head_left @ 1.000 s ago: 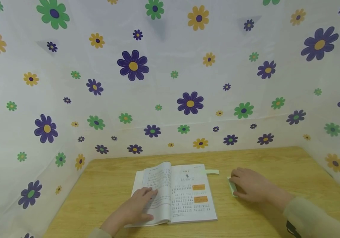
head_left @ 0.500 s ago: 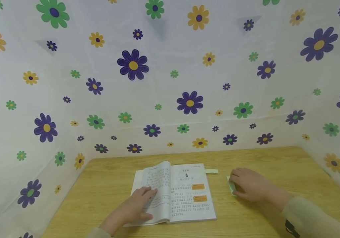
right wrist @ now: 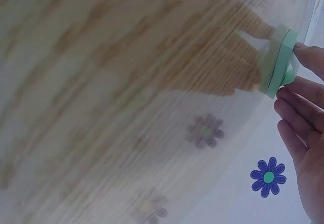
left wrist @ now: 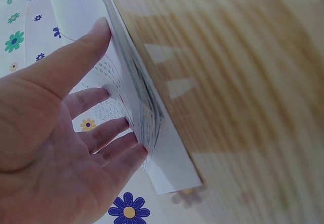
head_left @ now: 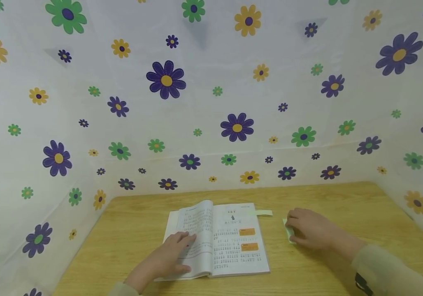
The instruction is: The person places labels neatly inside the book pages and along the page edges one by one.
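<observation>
An open book (head_left: 236,263) with printed text lies on the wooden table. Its left page arches up near the spine, and a pale green paper strip (head_left: 264,213) sticks out past the right page's edge. My left hand (head_left: 167,257) rests on the left page with its fingers spread; in the left wrist view, the thumb and fingertips lie against the paper. To the right of the book, my right hand (head_left: 313,230) pinches a light green sticky note pad (right wrist: 278,62) at one edge between thumb and fingers. In the head view the hand covers most of this pad.
The wooden table (head_left: 130,222) holds the book and the pad. A white sheet (head_left: 196,111) printed with flowers hangs behind it and along both sides. Beige sleeves (head_left: 385,263) cover both forearms, with something dark at the right cuff.
My right thumb and fingertips have shifted very slightly at the pad's edge. The left hand and the book keep their places.
</observation>
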Motion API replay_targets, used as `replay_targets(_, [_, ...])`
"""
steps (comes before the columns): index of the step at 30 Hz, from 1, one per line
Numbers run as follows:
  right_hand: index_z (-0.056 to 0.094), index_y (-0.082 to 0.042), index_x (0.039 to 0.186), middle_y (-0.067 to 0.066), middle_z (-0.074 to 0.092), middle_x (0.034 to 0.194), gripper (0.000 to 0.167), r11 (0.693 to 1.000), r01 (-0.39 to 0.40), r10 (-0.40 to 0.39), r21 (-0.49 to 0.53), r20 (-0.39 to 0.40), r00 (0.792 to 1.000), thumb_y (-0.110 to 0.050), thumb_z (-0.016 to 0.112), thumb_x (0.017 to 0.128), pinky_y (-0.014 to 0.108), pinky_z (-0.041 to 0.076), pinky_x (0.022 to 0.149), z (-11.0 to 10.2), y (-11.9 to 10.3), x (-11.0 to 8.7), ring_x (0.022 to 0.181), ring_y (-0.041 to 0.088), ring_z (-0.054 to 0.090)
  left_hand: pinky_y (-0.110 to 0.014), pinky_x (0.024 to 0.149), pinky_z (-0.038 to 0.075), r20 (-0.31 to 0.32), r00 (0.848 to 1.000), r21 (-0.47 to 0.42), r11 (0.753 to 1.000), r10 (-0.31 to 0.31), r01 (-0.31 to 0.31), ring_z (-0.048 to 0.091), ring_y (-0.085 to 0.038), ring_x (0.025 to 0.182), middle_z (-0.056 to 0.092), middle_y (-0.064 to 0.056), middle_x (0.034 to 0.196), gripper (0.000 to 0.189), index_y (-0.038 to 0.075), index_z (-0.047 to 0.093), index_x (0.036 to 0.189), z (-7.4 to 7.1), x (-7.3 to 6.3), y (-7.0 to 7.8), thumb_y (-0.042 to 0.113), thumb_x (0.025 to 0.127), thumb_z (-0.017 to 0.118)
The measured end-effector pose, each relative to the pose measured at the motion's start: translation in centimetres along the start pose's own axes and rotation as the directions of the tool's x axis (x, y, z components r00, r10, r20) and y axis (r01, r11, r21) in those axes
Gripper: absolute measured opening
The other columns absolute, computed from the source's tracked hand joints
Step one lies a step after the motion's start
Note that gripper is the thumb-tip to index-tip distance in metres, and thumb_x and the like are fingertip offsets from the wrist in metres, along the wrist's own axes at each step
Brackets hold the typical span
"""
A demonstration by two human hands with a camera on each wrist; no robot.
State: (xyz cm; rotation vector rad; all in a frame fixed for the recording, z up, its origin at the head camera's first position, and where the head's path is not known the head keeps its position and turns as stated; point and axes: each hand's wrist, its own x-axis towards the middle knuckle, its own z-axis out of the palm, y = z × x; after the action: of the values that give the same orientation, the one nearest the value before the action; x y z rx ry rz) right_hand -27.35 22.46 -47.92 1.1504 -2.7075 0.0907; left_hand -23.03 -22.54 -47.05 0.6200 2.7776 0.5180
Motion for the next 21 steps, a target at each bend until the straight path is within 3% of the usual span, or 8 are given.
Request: replay_targets(21, [0.076,-0.009,0.11,0.004,0.074,0.105,0.023,0.995,-0.086,0.085,0.042,0.023,0.996,-0.016,0.08,0.089,0.044,0.064,0.092,-0.2,-0.21,0.53,0.098,0.022,0.07,-0.066,0.121,0.042,0.003,1.0,0.016,1.0,0.001,-0.001,0.044,-0.047,0.148,0.045,-0.025,0.161,0.085,0.006,0.049,0.157,0.05,0.14,-0.11,0.027,0.085,0.091])
